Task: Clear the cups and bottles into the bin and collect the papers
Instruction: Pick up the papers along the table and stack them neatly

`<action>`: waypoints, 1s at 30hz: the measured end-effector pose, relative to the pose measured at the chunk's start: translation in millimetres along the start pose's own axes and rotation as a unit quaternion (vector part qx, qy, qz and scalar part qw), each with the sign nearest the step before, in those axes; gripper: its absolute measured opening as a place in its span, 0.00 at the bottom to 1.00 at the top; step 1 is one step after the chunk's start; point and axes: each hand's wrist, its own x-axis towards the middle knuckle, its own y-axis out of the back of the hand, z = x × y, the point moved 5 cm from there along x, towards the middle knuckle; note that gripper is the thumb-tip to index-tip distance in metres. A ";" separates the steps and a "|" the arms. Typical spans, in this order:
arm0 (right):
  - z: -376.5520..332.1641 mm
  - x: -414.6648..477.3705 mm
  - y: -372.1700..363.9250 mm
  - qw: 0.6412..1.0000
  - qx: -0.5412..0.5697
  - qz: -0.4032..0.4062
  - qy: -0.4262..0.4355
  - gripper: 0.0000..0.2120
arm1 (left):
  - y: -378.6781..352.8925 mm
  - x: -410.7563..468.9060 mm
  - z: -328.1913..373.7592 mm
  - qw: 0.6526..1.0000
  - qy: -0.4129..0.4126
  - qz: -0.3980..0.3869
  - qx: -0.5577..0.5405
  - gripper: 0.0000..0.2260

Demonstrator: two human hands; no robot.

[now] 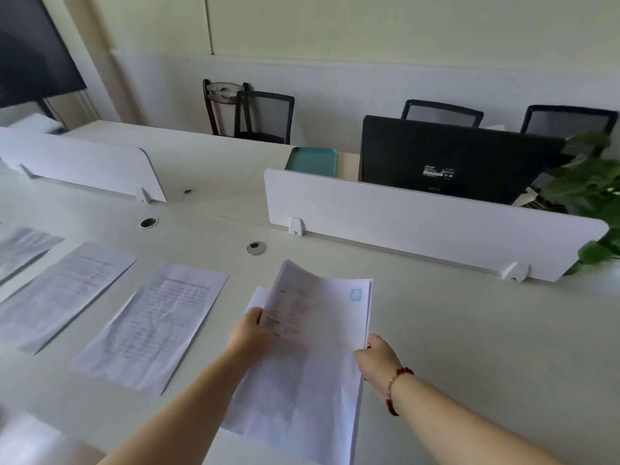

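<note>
A stack of printed papers (312, 347) is held above the white desk (469, 347), tilted up at its far end. My left hand (251, 330) grips the stack's left edge. My right hand (380, 359), with a bead bracelet on the wrist, pinches the right edge. To the left, three more printed sheets lie flat on the desk: one close by (157, 323), one further left (63, 290), and one at the left edge (20, 246). No cups, bottles or bin are in view.
Low white divider panels (419, 223) (84, 162) stand across the desk. Behind them are a black monitor (453, 159), a teal tray (312, 161), several chairs and a green plant (590, 196) at the right. Two cable holes (256, 248) (148, 223) sit in the desktop.
</note>
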 end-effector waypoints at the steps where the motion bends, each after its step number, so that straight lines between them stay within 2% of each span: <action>1: -5.8 -0.9 -13.5 1.000 0.001 0.003 -0.001 0.14 | 7.4 9.8 -10.2 1.000 0.003 0.000 0.005 0.05; 6: -12.4 0.0 -73.2 0.998 -0.008 0.049 -0.034 0.08 | 27.7 55.0 -64.4 0.994 0.003 -0.044 0.097 0.06; 8: -13.4 -1.1 -86.5 0.993 -0.070 0.088 -0.040 0.08 | 30.8 64.4 -80.9 0.976 0.003 -0.062 0.209 0.13; 11: -12.8 -5.1 -95.5 0.975 -0.166 0.136 -0.058 0.09 | 31.8 65.2 -90.0 0.969 -0.006 -0.084 0.233 0.16; 13: -13.1 -9.0 -104.4 0.972 -0.180 0.132 -0.079 0.07 | 28.6 68.0 -92.8 0.972 -0.020 -0.098 0.214 0.11; 16: -22.5 -15.7 -111.8 0.974 -0.160 0.137 -0.082 0.13 | 22.6 68.0 -90.1 0.975 -0.021 -0.128 0.183 0.03; 21: -30.0 -9.5 -115.1 0.979 -0.094 0.143 -0.109 0.18 | 24.3 66.0 -81.2 0.979 -0.009 -0.159 0.127 0.06; 25: -35.8 -8.6 -112.3 0.980 0.043 0.146 -0.125 0.13 | 30.7 59.1 -73.3 0.990 -0.007 -0.139 -0.006 0.04; 28: -41.8 -2.8 -117.8 0.978 0.047 0.142 -0.147 0.08 | 46.4 53.4 -54.3 0.990 -0.041 -0.124 -0.061 0.03; 30: -49.4 -0.3 -125.1 0.979 0.045 0.135 -0.145 0.10 | 65.3 53.2 -42.8 0.989 -0.052 -0.098 -0.096 0.05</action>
